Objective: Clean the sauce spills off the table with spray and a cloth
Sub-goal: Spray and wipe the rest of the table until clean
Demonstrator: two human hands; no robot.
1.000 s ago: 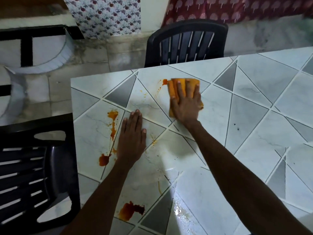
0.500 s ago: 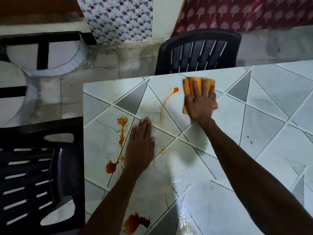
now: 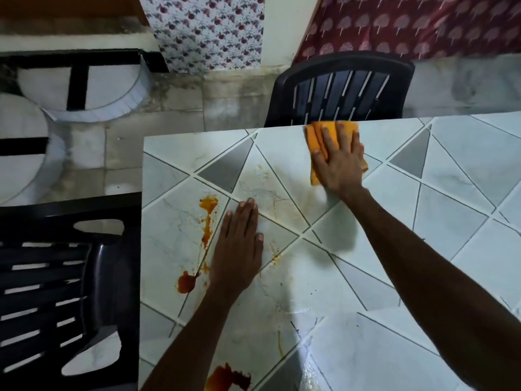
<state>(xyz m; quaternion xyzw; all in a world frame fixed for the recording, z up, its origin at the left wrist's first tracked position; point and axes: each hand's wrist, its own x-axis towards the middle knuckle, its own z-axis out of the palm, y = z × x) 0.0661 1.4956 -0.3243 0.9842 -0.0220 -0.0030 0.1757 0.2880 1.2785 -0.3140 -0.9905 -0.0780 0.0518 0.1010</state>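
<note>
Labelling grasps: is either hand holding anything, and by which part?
Right hand presses flat on top of the orange cloth, fingers straight, not gripping. Left hand lies flat on the table, holding nothing.

- One tiled tabletop (image 3: 451, 221).
- Two hands: left hand (image 3: 236, 249), right hand (image 3: 341, 165).
- One orange cloth (image 3: 318, 134).
- Three sauce spills, left of centre: orange streak (image 3: 208, 218), red blob (image 3: 186, 282), dark red patch (image 3: 228, 376) at the bottom edge.
- Two black chairs: far chair (image 3: 338, 91) at upper centre, near chair (image 3: 42, 292) at lower left.

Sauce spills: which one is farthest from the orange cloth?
The dark red puddle at the picture's bottom edge; the orange streak and red blob lie nearer the cloth.
</note>
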